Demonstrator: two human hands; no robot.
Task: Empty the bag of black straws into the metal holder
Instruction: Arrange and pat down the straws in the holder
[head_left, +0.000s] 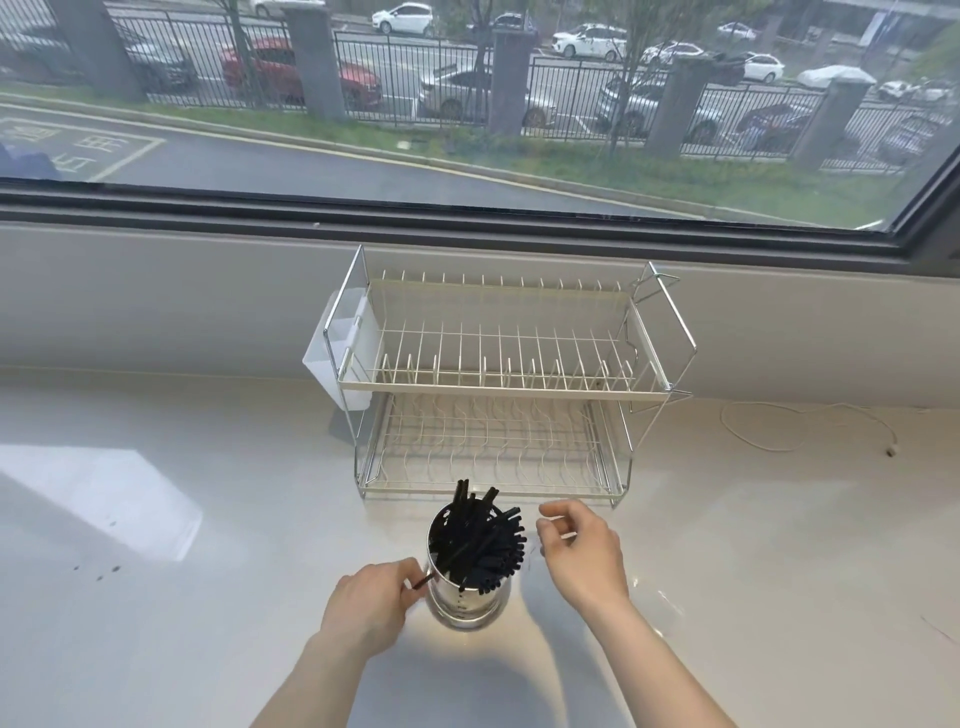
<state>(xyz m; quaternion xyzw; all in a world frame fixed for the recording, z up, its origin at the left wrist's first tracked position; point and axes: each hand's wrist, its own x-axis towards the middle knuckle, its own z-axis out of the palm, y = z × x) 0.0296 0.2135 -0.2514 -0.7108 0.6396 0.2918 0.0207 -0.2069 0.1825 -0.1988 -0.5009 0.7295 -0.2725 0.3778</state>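
A shiny metal holder (470, 605) stands upright on the white counter, close in front of me. It is packed with several black straws (478, 545) that lean at mixed angles. My left hand (371, 608) sits against the holder's left side, its fingers pinching one black straw (423, 580) that slants up over the rim. To the right of the holder, my right hand (584, 553) hovers with fingers curled and apart, and a thin clear film, probably the bag, glints faintly near it. I cannot tell whether it touches that hand.
A two-tier wire dish rack (501, 387) with a white side cup (337, 358) stands just behind the holder, under a wide window. A thin white cable (795, 428) lies on the counter (156, 597) at the right.
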